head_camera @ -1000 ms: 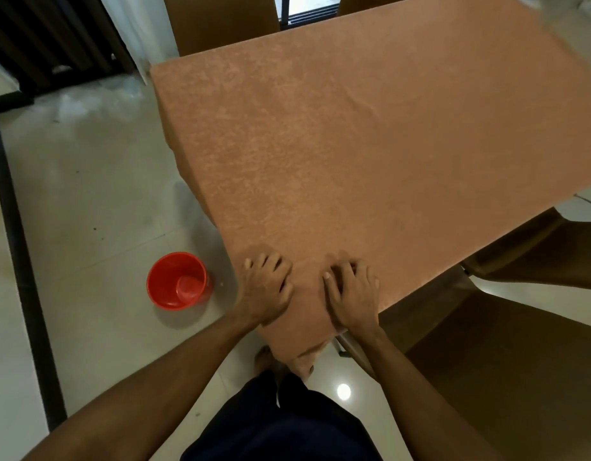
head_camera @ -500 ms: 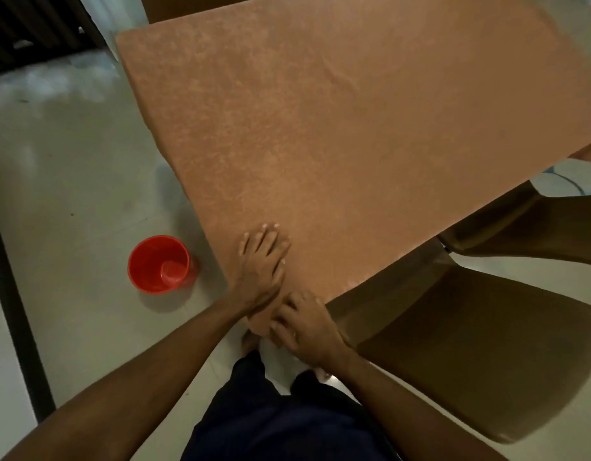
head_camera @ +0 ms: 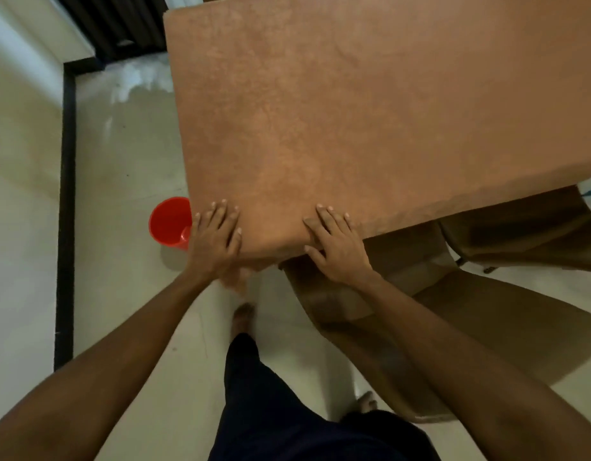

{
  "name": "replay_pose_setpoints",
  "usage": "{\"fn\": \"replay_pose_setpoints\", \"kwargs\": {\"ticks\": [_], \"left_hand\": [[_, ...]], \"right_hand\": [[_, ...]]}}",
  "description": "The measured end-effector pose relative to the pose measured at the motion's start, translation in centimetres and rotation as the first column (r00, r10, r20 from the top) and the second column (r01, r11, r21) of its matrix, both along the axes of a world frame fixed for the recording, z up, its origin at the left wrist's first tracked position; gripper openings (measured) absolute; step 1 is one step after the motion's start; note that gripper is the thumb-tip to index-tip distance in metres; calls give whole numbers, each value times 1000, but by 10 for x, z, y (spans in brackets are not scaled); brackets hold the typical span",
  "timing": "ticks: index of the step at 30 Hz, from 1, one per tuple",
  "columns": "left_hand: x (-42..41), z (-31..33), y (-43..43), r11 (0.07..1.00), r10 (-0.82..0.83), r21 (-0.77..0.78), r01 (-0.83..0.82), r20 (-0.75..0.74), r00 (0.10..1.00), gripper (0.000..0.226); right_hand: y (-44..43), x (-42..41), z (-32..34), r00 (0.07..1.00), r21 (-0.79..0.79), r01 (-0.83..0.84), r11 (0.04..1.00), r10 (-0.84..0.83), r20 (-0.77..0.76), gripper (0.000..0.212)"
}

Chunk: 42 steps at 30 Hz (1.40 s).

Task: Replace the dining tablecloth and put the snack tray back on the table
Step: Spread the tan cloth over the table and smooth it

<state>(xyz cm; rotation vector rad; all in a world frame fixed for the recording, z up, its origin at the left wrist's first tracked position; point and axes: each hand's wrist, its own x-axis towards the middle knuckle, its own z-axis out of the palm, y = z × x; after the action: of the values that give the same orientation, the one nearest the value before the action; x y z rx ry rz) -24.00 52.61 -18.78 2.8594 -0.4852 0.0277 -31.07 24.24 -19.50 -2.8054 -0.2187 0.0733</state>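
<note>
Fingers [head_camera: 221, 214] of left hand [head_camera: 214, 241] and right hand [head_camera: 340, 251] spread flat, gripping nothing, pressing tablecloth [head_camera: 370, 128] at the worktop's near corner, likely smoothing it. Snack tray unseen. Red cup [head_camera: 167, 222] left of corner.

Bare forearms without sleeves, dark navy trousers [head_camera: 287, 410], bare feet [head_camera: 243, 316]; no rings or watch visible.

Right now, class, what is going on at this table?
A person is spreading a rust-brown tablecloth over the dining table. The left hand and right hand lie flat, fingers spread, on its near corner. A red plastic bucket stands on the floor beside the table. No snack tray is in view.
</note>
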Motion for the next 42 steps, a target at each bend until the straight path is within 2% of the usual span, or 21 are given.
{"fn": "replay_pose_setpoints", "kwargs": {"ticks": [4,8,11,14,19,23,27,32,36,40,42], "left_hand": [[-36,5,-35,996,82,-42,-82,5,997,49],[-65,27,-91,1000,10,0,-10,-35,999,35],[-71,40,-134,999,10,-45,-11,-18,1000,31],[-62,48,-180,993,64,-97,-68,-48,997,34],[-33,41,-260,994,60,-93,-61,-6,998,40],[-6,18,-324,992,74,-95,-81,-70,995,50],[1,5,-378,987,83,-124,-102,-154,985,54],[5,6,-451,991,42,-119,-65,-187,981,53],[14,7,-519,996,-14,-92,-6,-218,976,59],[26,3,-589,998,29,-55,-42,-221,975,65],[32,1,-631,997,54,-33,-63,-222,974,66]], "right_hand": [[-46,-31,2,998,-45,-50,998,48,-48,64],[-102,-46,28,993,7,43,999,-42,-114,66],[-138,-41,46,991,1,48,999,-47,-126,65],[-165,-27,57,988,-30,29,999,-33,-148,65],[-196,6,58,985,-57,-51,997,41,-169,62],[-244,33,38,974,-68,-91,994,75,-216,60],[-341,33,27,968,-73,40,997,-57,-244,58],[-476,19,38,907,-166,325,931,-357,-224,59],[-519,44,46,949,-196,173,965,-217,-230,60],[-535,82,37,966,-156,34,987,-72,-249,60],[-572,91,28,971,-129,11,992,-41,-236,59]]}}
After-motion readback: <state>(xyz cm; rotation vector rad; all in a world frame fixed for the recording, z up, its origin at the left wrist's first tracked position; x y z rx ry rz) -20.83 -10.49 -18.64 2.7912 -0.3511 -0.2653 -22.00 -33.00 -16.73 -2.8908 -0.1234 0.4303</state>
